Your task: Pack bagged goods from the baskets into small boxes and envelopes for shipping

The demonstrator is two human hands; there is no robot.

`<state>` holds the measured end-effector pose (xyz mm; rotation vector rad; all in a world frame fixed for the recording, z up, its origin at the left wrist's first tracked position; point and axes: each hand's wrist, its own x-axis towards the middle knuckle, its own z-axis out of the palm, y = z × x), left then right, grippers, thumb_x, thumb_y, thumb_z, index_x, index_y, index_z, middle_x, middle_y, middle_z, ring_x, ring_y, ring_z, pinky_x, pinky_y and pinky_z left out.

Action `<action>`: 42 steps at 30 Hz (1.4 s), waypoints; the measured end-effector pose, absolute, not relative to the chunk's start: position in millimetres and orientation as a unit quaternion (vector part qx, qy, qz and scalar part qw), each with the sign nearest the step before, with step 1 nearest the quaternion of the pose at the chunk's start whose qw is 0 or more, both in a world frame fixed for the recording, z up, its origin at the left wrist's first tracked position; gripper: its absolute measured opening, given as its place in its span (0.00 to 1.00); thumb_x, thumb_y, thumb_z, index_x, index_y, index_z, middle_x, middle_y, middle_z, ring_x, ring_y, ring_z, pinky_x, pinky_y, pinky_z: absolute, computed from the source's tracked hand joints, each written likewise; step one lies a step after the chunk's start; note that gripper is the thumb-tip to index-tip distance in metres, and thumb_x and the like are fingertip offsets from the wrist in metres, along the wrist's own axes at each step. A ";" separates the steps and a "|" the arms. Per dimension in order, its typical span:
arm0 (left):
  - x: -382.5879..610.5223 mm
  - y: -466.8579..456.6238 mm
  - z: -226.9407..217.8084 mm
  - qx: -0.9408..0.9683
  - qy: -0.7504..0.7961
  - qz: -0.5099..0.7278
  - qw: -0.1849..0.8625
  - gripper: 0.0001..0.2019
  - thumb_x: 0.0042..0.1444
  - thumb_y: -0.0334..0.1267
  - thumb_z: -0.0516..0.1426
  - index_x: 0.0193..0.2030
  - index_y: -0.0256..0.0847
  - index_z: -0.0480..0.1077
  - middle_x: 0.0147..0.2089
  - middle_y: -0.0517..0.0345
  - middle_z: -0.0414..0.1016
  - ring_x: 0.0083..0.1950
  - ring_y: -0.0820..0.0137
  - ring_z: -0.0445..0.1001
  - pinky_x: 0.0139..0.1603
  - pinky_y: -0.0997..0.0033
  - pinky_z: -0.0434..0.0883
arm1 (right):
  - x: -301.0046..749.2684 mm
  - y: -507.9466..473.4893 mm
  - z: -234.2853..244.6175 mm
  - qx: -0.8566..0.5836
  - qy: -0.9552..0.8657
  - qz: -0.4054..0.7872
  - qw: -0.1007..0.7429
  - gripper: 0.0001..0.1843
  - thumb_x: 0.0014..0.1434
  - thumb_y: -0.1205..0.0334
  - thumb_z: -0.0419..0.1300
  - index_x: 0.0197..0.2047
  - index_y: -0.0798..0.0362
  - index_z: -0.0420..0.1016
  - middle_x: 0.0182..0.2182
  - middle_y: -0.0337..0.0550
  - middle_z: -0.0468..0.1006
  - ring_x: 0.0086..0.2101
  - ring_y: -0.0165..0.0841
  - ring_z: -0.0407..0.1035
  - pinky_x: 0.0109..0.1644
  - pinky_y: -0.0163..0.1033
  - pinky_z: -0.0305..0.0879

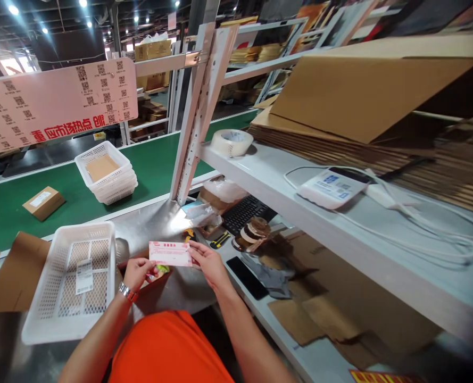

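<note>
A pink-and-white printed card (171, 254) is held up in front of me, level and facing me. My right hand (209, 261) pinches its right end between thumb and fingers. At the card's lower left corner is my left hand (139, 274), its fingers closed on the edge. Below the card sits a small open cardboard box (152, 288) with colourful packets (161, 270) inside, partly hidden by my left hand and the card. A white plastic basket (66, 332) stands to the left, with a white label slip (84, 276) in it.
Beyond the metal bench runs a green conveyor belt (156, 159) carrying stacked white baskets (118, 186) and a small carton (43, 203). On the right shelf are a tape roll (232, 142), a white device (332, 187) and flat cardboard. Below lie a phone (247, 277), jar (252, 233) and keyboard (246, 214).
</note>
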<state>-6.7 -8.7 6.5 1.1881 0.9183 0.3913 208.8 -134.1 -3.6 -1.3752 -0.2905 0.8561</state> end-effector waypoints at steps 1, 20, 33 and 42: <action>-6.8 -8.7 6.7 0.535 0.413 0.176 0.716 0.26 0.42 0.61 0.72 0.23 0.37 0.79 0.25 0.50 0.81 0.21 0.74 0.72 0.20 0.77 0.64 | 208.6 -134.1 -3.5 -0.611 -0.129 0.383 0.681 0.31 0.41 0.47 0.82 0.48 0.50 0.88 0.42 0.47 0.91 0.36 0.38 0.84 0.39 0.41 0.80; -8.3 -10.4 -2.7 0.527 0.419 0.191 0.715 0.26 0.41 0.61 0.72 0.24 0.35 0.79 0.26 0.49 0.81 0.24 0.72 0.74 0.22 0.77 0.66 | 206.8 -134.6 -2.8 -0.613 -0.121 0.389 0.677 0.31 0.39 0.47 0.83 0.46 0.49 0.89 0.40 0.46 0.91 0.34 0.38 0.84 0.38 0.40 0.81; -9.6 -10.3 4.0 0.525 0.430 0.175 0.713 0.25 0.45 0.59 0.72 0.23 0.35 0.78 0.25 0.51 0.81 0.21 0.75 0.71 0.21 0.77 0.64 | 206.5 -131.9 -4.2 -0.601 -0.111 0.395 0.686 0.29 0.39 0.53 0.83 0.46 0.50 0.89 0.39 0.44 0.91 0.33 0.35 0.83 0.35 0.36 0.78; -9.8 -10.7 4.9 0.518 0.414 0.192 0.724 0.26 0.41 0.61 0.72 0.22 0.36 0.77 0.24 0.52 0.80 0.21 0.75 0.70 0.20 0.77 0.64 | 206.3 -130.4 -5.5 -0.600 -0.099 0.395 0.688 0.31 0.38 0.54 0.83 0.47 0.52 0.88 0.39 0.46 0.91 0.32 0.35 0.82 0.36 0.37 0.78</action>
